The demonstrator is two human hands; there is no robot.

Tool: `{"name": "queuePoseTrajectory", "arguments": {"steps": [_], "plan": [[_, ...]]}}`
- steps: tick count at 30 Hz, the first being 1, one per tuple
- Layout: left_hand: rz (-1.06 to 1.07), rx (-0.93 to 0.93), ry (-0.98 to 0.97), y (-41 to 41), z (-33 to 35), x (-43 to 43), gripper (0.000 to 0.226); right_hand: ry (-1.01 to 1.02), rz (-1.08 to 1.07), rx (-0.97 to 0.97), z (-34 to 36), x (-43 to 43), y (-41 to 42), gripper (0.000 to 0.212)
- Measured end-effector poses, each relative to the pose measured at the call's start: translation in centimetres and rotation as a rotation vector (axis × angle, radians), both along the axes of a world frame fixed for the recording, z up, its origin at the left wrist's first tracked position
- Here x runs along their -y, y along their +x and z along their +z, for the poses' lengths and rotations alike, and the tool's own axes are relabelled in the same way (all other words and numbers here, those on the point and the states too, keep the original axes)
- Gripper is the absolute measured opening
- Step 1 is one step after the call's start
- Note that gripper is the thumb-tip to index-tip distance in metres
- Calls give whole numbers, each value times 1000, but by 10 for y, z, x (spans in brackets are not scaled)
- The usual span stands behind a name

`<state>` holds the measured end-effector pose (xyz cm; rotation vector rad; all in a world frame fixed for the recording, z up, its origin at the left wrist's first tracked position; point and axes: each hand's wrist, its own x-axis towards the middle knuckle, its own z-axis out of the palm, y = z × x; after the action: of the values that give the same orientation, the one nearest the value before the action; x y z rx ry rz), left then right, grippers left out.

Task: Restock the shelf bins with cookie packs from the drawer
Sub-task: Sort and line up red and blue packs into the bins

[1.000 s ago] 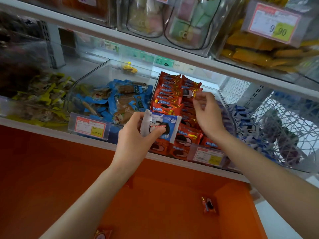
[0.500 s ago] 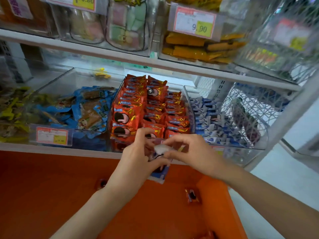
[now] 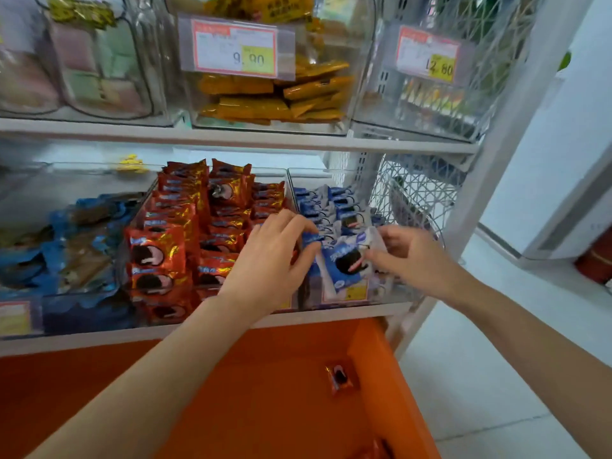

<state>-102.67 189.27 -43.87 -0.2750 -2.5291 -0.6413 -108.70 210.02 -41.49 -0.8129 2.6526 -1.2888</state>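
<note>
A blue-and-white cookie pack point(image 3: 344, 260) stands at the front of the clear bin of blue packs point(image 3: 410, 293) on the lower shelf. My right hand point(image 3: 410, 256) pinches its right edge. My left hand point(image 3: 275, 260) reaches over the wall between the bins, its fingertips on the blue packs point(image 3: 318, 210) just left of that pack. The bin of red cookie packs point(image 3: 185, 233) sits directly to the left. Below the shelf the orange drawer point(image 3: 374, 376) is pulled out, with one red pack point(image 3: 341, 379) lying near its right wall and another point(image 3: 374, 452) at the bottom edge.
A bin of blue and brown snacks point(image 3: 76, 240) stands left of the red bin. The upper shelf point(image 3: 231, 137) carries clear bins of orange packs point(image 3: 275, 101) and pastel sweets point(image 3: 99, 71), with price tags. A white mesh side panel point(image 3: 417, 193) closes the shelf's right end.
Both hands moved up and right from in front of the red bin to the blue bin, carrying the blue-and-white pack; my right hand now holds it there. My view shifted right.
</note>
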Motion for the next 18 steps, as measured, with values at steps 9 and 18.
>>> {"name": "queuePoseTrajectory", "arguments": {"steps": [9, 18], "plan": [[-5, -17, -530, -49, -40, 10, 43, 68, -430, -198, -22, -18, -92, 28], [-16, -57, -614, -53, -49, 12, 44, 180, -471, -2, -56, 3, -143, 27]]}}
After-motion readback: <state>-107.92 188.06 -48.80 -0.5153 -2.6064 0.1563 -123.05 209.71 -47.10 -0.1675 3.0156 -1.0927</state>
